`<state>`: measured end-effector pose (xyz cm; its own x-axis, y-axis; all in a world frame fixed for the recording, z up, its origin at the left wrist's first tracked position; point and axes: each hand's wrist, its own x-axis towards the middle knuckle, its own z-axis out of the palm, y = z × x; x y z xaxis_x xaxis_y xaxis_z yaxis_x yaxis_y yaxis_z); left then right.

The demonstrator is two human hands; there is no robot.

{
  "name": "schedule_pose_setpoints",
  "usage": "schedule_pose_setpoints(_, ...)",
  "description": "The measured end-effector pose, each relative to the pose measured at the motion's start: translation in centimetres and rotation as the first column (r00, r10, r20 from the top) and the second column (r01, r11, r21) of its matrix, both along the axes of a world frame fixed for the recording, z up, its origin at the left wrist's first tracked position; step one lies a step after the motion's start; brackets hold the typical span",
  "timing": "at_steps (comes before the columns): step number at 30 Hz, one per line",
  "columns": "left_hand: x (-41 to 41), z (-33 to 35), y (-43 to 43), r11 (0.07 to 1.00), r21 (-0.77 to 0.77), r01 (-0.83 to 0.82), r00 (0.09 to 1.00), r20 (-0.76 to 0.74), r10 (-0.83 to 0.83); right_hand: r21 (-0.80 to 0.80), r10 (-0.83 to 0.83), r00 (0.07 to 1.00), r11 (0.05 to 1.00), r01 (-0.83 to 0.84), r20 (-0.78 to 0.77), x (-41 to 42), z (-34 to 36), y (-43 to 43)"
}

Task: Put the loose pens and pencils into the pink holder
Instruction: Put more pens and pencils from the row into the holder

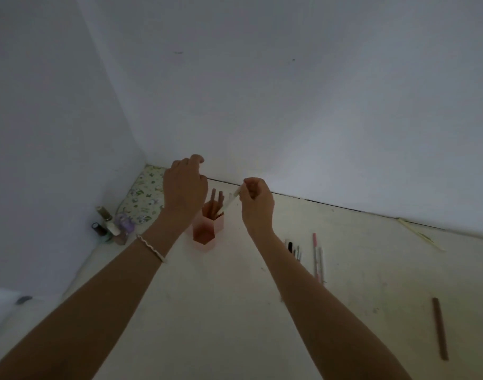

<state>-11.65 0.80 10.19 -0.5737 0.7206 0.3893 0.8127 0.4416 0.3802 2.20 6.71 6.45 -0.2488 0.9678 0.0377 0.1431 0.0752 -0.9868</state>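
Over the holder's mouth: the right hand (256, 204) pinches a white pen (230, 202) by its upper end. The pen leans down and left, its lower tip at or just inside the rim.
Pink holder (207, 229): it stands upright on the table (234, 311) near the back wall, between the two forearms, with brown pencils (217, 200) standing in it.
Left hand (184, 187): it hovers above and just left of the holder, back to the camera, fingers curled away. I cannot tell whether it holds anything.
Step in hand: most likely feeding the white pen in beside the pencils.
Doing it well: bring the pen nearer upright and aim for the free side of the opening. Lower it until the walls guide it, and only then loosen the pinch. Released at this slant, it may catch on the pencils or nudge the holder.
Spare hand: it could steady the holder's wall.
Not yet gathered: thin pens (295, 249) and pink-and-white pens (318, 259) beside the right forearm, and a brown pencil (439, 327) well apart.
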Motion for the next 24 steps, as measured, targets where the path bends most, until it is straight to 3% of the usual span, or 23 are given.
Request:
schedule_pose_setpoints(3,1.8,-0.1,-0.2,1.000,0.000,0.004,0.998,0.059,-0.004,-0.014,0.122,0.987,0.993,-0.121,0.100,0.4,-0.9,-0.1)
schedule_pose_setpoints(6,5.5,-1.5,0.2,0.996,-0.034,0.084,0.988,0.132,-0.079,0.006,0.016,0.995,1.000,-0.017,0.096,3.1,-0.6,1.3)
schedule_pose_setpoints(9,11.1,-4.6,1.5,0.942,-0.210,0.261,0.936,0.294,-0.193,-0.001,-0.119,0.986,0.993,0.120,0.118,7.4,-0.2,3.1)
schedule_pose_setpoints(13,17.8,-9.6,2.8,0.811,-0.427,0.401,0.867,0.464,-0.184,-0.014,-0.172,0.966,0.984,0.178,0.194,12.9,-0.2,4.0)
schedule_pose_setpoints(18,20.9,-13.1,2.9,0.727,-0.565,0.391,0.884,0.449,-0.127,-0.076,-0.157,0.954,0.980,0.182,0.254,17.9,-1.0,3.9)
schedule_pose_setpoints(24,21.1,-13.4,2.9,0.744,-0.603,0.289,0.941,0.320,-0.107,-0.157,-0.048,0.964,0.983,0.091,0.260,17.9,-3.0,2.9)
